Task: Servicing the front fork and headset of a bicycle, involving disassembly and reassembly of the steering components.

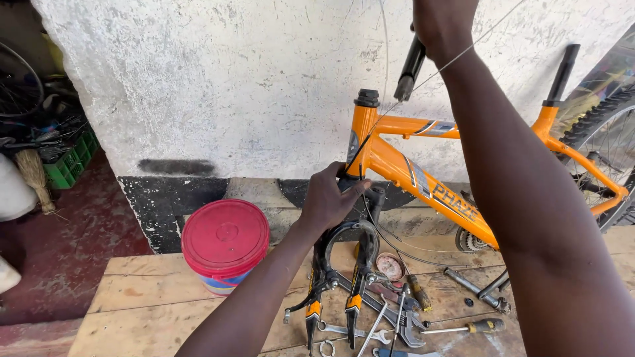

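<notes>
Round plastic bucket with a red lid (pixel 225 246) on the pale wooden plank platform (pixel 142 301), lid shut, contents hidden. Green plastic crate (pixel 68 166) at far left under a dark tangle of parts, contents too jumbled to tell. Small round rusty tin lid (pixel 389 266) among the tools, nothing in it that can be made out.

Left hand (pixel 329 200) stretched forward from the lower edge, forearm angled up and to the right, fingers curled over the crown of the black bicycle fork (pixel 346 264) just below the head tube of the orange steel bicycle frame (pixel 403 168); grip closed round the fork top, thumb side toward the frame. Fork legs pointing down toward the platform, with orange bands near the lower ends.

Right hand (pixel 442 25) raised high at the top edge, arm running steeply up from lower right, fist closed on a thin bare steel cable (pixel 423 81); fingertips themselves cut off by the edge. Cable stretched taut from the raised fist down to the head tube, beside the left hand. Black handlebar grip (pixel 410 68) just below the right wrist.

Spanners, pliers and a yellow-handled screwdriver (pixel 471 326) scattered on the planks under the fork. Spoked rear wheel (pixel 605 142) at far right, against the whitewashed wall (pixel 231 79).
</notes>
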